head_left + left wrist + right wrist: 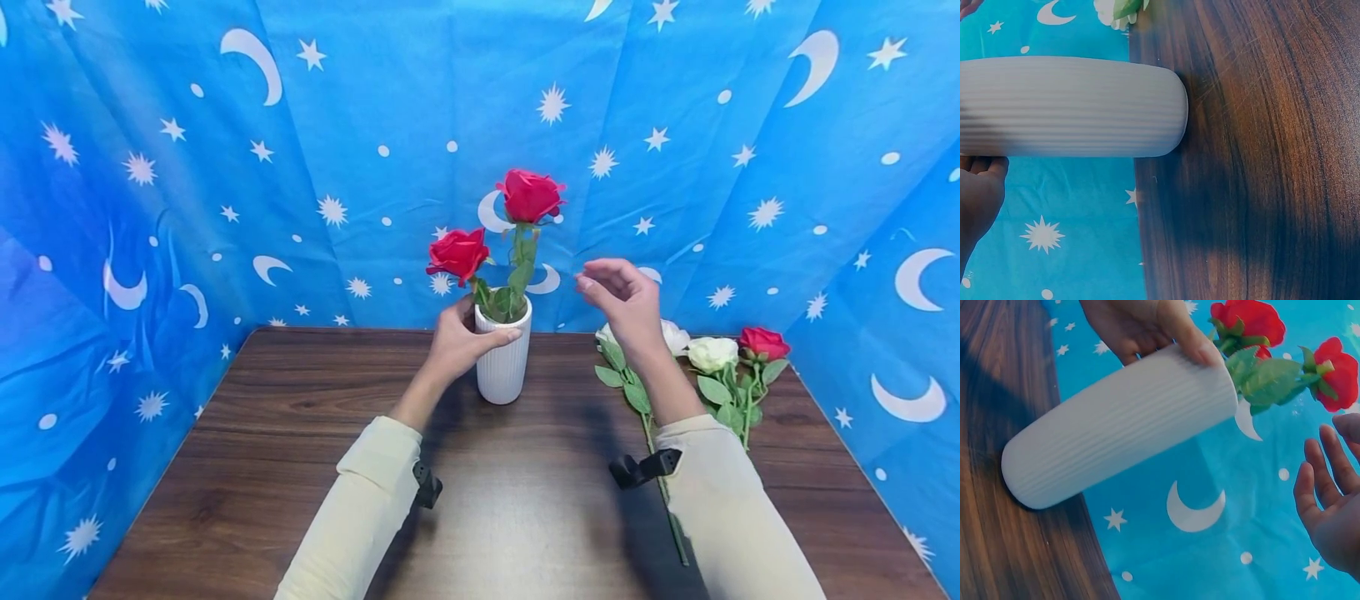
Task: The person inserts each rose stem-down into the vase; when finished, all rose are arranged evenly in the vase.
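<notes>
A white ribbed vase [502, 371] stands upright on the table, with two red roses in it. The taller rose [531, 196] leans right, the lower rose [457, 253] left, and their lower stems are hidden inside. My left hand [457, 342] grips the vase just below its rim, thumb across the front; the right wrist view also shows this thumb [1191, 337] against the ribbed wall. To the right of the vase, my right hand [628, 304] is raised in the air, fingers loosely bent and holding nothing. Seen from the left wrist, the vase [1079, 106] fills much of the view.
On the right of the dark wooden table [300, 467] lie more flowers: a white rose [712, 354], a red rose [765, 342] and other white blooms partly behind my right forearm. One long green stem [675, 529] reaches toward the front. Blue star-patterned cloth [420, 100] surrounds the table.
</notes>
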A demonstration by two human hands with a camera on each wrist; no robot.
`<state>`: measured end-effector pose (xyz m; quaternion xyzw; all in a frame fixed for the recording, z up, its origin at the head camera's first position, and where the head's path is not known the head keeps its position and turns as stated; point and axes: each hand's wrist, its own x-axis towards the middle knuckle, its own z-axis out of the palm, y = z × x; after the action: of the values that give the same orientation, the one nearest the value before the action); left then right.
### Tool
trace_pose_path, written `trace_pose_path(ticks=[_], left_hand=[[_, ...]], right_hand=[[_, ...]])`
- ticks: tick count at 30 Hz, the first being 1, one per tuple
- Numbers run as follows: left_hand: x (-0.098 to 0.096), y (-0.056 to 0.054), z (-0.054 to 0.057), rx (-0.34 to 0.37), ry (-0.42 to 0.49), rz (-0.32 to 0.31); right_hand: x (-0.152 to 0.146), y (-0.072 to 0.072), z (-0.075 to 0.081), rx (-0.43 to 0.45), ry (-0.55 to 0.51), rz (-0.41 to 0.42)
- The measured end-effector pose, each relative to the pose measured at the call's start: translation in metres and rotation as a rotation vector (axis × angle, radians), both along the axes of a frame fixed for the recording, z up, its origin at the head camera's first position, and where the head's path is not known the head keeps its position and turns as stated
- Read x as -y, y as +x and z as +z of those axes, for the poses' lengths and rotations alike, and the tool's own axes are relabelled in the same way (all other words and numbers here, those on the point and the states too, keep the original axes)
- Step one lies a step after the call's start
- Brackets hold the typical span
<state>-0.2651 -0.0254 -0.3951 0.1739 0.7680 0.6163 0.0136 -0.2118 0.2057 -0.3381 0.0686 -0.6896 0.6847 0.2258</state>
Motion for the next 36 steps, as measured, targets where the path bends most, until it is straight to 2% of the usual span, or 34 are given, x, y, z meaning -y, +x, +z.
trace_pose_path(ticks=[5,12,20,27,36], left_hand=[[0.000,0.000,0.000,-0.002,0.001,-0.003],[0.001,0.001,0.000,0.004,-0.002,-0.002],[0.001,0.002,0.000,0.000,-0.004,-0.001],[0.000,0.002,0.001,-0.007,-0.003,-0.004],[-0.001,0.001,-0.001,-0.013,-0.001,0.000]], right_hand=[[-0.013,0.006,-0.003,0.006,-0.034,-0.004],[-0.033,0.010,-0.010,0.002,-0.149,0.019],[-0.058,0.020,-0.022,0.056,-0.243,0.019],[-0.079,0.022,-0.043,0.142,-0.272,-0.007],[-0.096,0.018,-0.082,0.310,-0.229,-0.033]])
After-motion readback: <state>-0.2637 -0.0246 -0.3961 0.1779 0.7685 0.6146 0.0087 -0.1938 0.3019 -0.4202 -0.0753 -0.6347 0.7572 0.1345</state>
